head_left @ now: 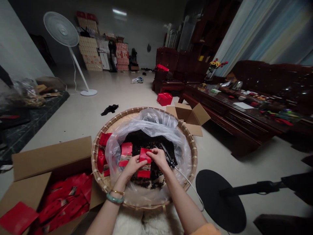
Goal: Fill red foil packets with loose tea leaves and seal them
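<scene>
Both hands are on a small red packet (145, 153) with a patterned middle band, held over the basket. My left hand (131, 167) pinches its left edge, and my right hand (158, 157) grips its upper right corner. Beneath them, dark loose leaf-like material (139, 137) fills a clear plastic bag (113, 143) in a round woven basket (193, 156). A second red packet (126, 149) lies on the material left of my hands. Right of my right hand rests a black clamp-like tool (172, 164) with a white cord.
An open carton (52, 156) full of red packets stands at the left. More red packets (100, 160) lie along the basket's left side. An open empty carton (198, 114) sits behind it. A black round stand base (220, 199) is at right, near a dark wooden table (220, 114).
</scene>
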A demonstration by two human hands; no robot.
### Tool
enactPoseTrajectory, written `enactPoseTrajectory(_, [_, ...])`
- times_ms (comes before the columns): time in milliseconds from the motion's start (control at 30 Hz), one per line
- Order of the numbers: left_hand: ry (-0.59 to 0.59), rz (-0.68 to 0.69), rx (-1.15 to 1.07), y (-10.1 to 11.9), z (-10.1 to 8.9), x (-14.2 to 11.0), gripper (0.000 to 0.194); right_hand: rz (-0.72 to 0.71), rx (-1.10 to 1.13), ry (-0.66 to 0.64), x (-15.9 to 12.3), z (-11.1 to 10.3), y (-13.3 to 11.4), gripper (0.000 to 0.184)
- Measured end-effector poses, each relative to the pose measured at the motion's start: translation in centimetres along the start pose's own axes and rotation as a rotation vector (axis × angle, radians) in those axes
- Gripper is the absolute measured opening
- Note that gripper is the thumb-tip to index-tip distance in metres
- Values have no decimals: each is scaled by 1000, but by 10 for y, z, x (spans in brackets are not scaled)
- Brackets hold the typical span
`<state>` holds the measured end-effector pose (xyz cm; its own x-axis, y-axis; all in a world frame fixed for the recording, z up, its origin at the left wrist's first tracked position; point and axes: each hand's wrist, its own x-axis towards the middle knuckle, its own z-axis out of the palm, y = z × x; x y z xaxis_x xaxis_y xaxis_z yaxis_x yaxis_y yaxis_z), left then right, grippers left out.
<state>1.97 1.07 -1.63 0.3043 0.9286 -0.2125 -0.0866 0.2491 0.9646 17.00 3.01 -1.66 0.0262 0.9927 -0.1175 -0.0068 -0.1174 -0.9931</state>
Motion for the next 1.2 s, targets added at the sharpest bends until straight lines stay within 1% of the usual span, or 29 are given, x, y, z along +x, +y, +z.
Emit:
enactPoseTrajectory(100, [-26,-17,-11,-2,1,-1,48,0,-27,-37,0,-3,-3,33])
enactPoseTrajectory(233, [-94,-60,2,-4,2,-2,41,-77,-126,-99,-1,-5,-4,30])
enactPoseTrajectory(300, [-104,-55,26,-4,3,-2,36,-96,-188,-98,-1,-3,-3,23])
enactPoseTrajectory(400, [-87,-33,80,-3,5,-3,34,-106,-218,-73,0,2,-1,21])
enactPoseTrajectory(500, [-21,-34,160,-5,2,-1,37,-177,-168,-41,2,0,-4,24])
enactPoseTrajectory(533, [22,-13,177,-7,0,1,38,-204,-151,-21,3,-3,-6,27])
enactPoseTrajectory(600, [131,83,199,-11,-5,6,41,-256,-179,40,5,-13,-9,33])
enactPoseTrajectory(667, [245,185,225,-15,-10,11,41,-290,-356,58,4,-24,-8,30])
enactPoseTrajectory(700, [296,223,246,-17,-12,13,39,-297,-491,27,3,-29,-6,25])
enactPoseTrajectory(733, [340,250,270,-19,-14,15,36,-298,-639,-28,0,-32,-4,22])
enactPoseTrajectory(767, [374,272,292,-20,-15,16,35,-292,-782,-95,-4,-34,0,24])
enactPoseTrajectory(800, [398,290,307,-22,-16,17,33,-279,-910,-156,-8,-33,4,33])
enactPoseTrajectory(867, [421,324,314,-24,-18,19,34,-269,-1102,-228,-16,-28,11,52])
enactPoseTrajectory(900, [423,337,312,-26,-18,19,35,-276,-1166,-247,-19,-23,14,55])
enactPoseTrajectory(933, [425,346,312,-27,-19,19,36,-282,-1209,-262,-22,-19,16,51])
enactPoseTrajectory(1000, [428,358,318,-29,-20,20,37,-286,-1245,-291,-23,-12,18,36])
enactPoseTrajectory(1067, [428,375,329,-30,-21,19,36,-269,-1243,-291,-22,-11,18,28])
enactPoseTrajectory(1133, [422,398,333,-31,-22,19,35,-249,-1193,-248,-19,-14,17,26])
enactPoseTrajectory(1200, [424,407,339,-32,-22,20,35,-257,-1074,-177,-15,-20,17,24])
